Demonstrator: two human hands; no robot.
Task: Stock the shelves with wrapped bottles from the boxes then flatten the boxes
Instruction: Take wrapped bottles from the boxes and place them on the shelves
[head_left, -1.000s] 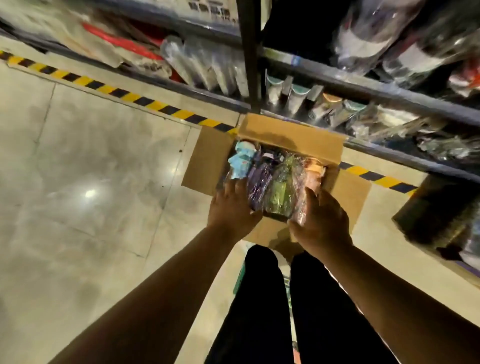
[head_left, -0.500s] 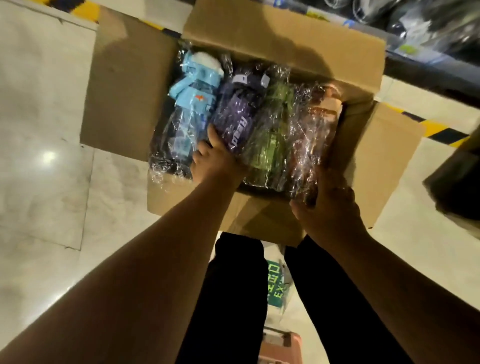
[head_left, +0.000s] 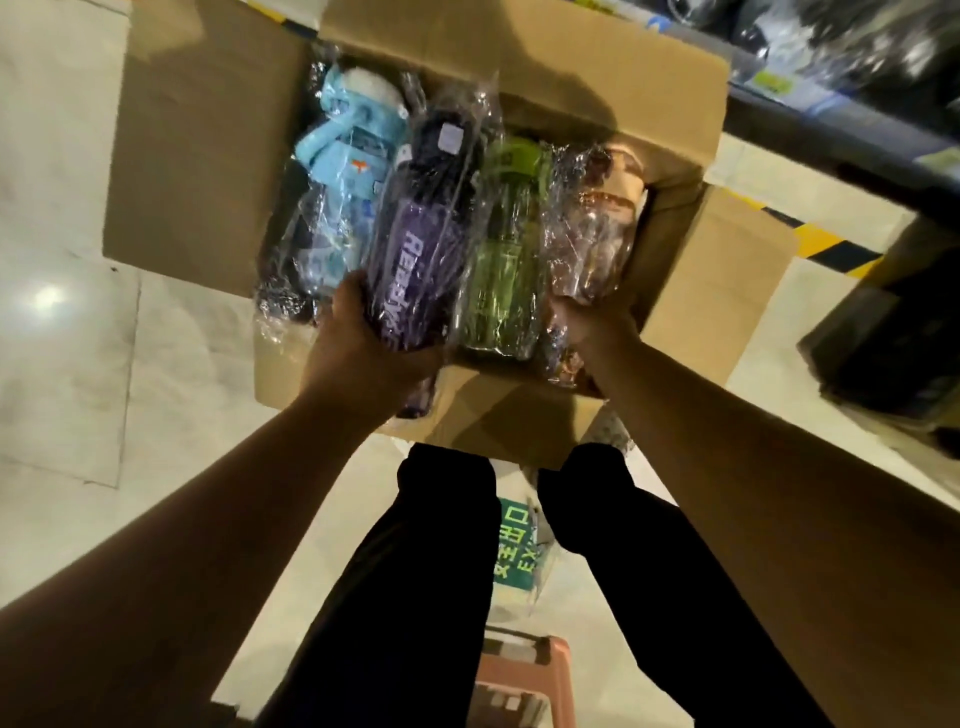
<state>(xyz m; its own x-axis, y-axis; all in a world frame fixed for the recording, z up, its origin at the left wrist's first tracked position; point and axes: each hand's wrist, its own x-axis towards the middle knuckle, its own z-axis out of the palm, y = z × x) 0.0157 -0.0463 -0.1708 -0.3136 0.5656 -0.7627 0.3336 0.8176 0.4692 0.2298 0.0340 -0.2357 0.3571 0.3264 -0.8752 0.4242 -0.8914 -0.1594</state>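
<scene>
An open cardboard box (head_left: 208, 156) sits on the floor with several plastic-wrapped bottles lying side by side in it: a blue one (head_left: 337, 171), a purple one (head_left: 421, 244), a green one (head_left: 506, 249) and a brownish one (head_left: 592, 228). My left hand (head_left: 363, 343) grips the lower end of the purple bottle, which is raised a little above the others. My right hand (head_left: 587, 322) reaches under the base of the brownish bottle; its fingers are mostly hidden by the wrap.
A dark metal shelf (head_left: 831, 140) with wrapped goods runs along the top right, above yellow-black floor tape (head_left: 831, 249). A dark bundle (head_left: 893, 332) stands at the right. A pink stool (head_left: 524, 680) and a green floor sign (head_left: 514, 551) lie between my legs.
The view has dropped closer to the box. My left hand has closed round the purple bottle and lifted its near end. My right hand has slid under the brownish bottle.
</scene>
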